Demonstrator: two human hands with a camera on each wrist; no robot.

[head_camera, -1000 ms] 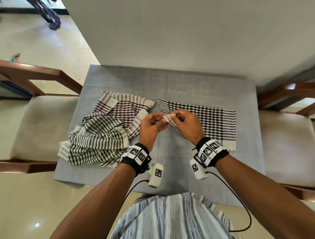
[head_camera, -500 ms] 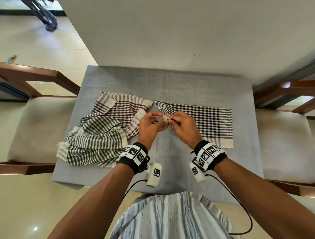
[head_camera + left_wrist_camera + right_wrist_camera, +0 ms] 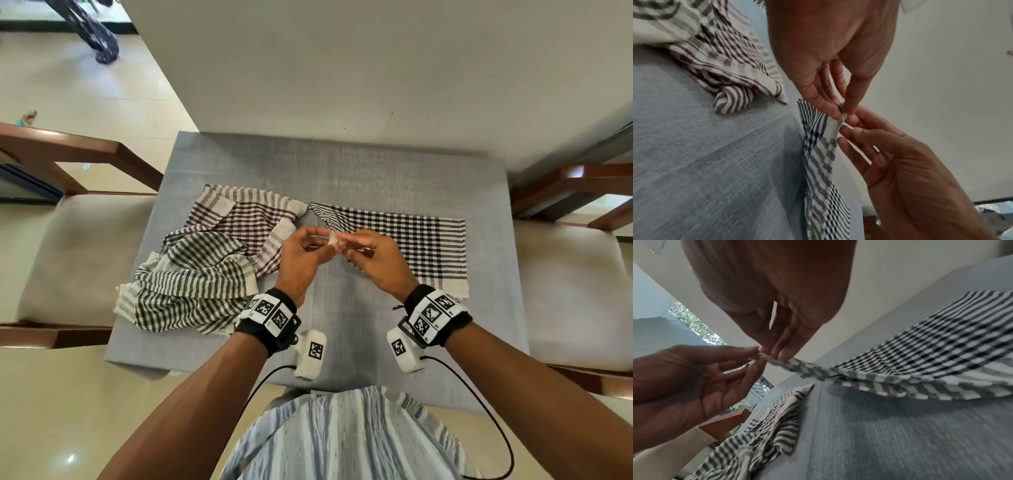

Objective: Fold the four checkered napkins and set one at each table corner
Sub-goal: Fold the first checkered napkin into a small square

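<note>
A black-and-white checkered napkin [image 3: 421, 240] lies spread on the right half of the grey-clothed table [image 3: 342, 164]. Its near-left corner is lifted off the cloth. My left hand [image 3: 325, 237] and right hand [image 3: 343, 241] meet at that corner, and both pinch it between thumb and fingertips. The left wrist view shows the left hand [image 3: 843, 110] gripping the white hem of the napkin [image 3: 818, 146]. From the right wrist view, the right hand [image 3: 771, 355] holds the same corner while the napkin [image 3: 920, 356] sags toward the table.
A maroon checkered napkin [image 3: 246, 222] lies loosely folded left of centre. A crumpled heap of grey-striped checkered cloth [image 3: 191, 287] sits at the near left. Wooden chairs [image 3: 68, 154] with cream seats flank the table. A white wall [image 3: 376, 68] runs behind.
Both hands have stayed together at the napkin's corner. Their fingers have drawn in tighter, so less of the white corner shows between them.
</note>
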